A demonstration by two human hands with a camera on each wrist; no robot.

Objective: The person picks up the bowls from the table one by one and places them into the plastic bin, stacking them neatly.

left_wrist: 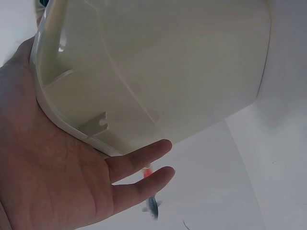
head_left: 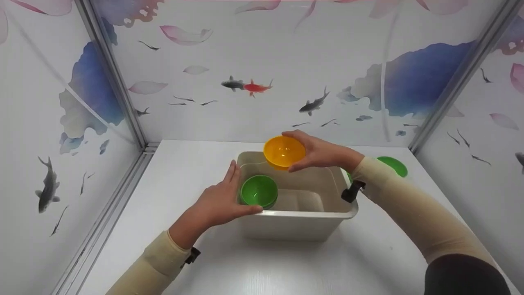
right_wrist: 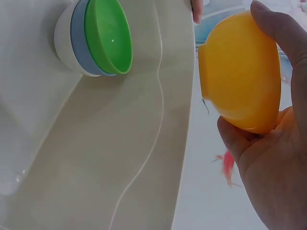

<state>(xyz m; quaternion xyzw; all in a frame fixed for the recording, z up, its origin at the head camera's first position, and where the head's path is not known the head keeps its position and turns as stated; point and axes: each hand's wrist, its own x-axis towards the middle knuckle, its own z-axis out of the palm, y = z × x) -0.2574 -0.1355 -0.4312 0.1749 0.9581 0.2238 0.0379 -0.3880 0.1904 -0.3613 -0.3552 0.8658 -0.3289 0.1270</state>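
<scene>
Two hands (head_left: 215,200) — the right (head_left: 321,152) grips a yellow bowl (head_left: 283,151).

The head view is softly lit, and a pale glare is spread over the near part of the white table (head_left: 266,276), where diffuse shadows are cast around the base of the bin (head_left: 286,227). Small glints are caught inside the yellow bowl (head_left: 284,151) and the green bowl (head_left: 258,191). A pale streak is seen down the back wall (head_left: 262,53). The left wrist view is rendered dimmer and greyer, and fine detail is softened in both wrist views.
</scene>
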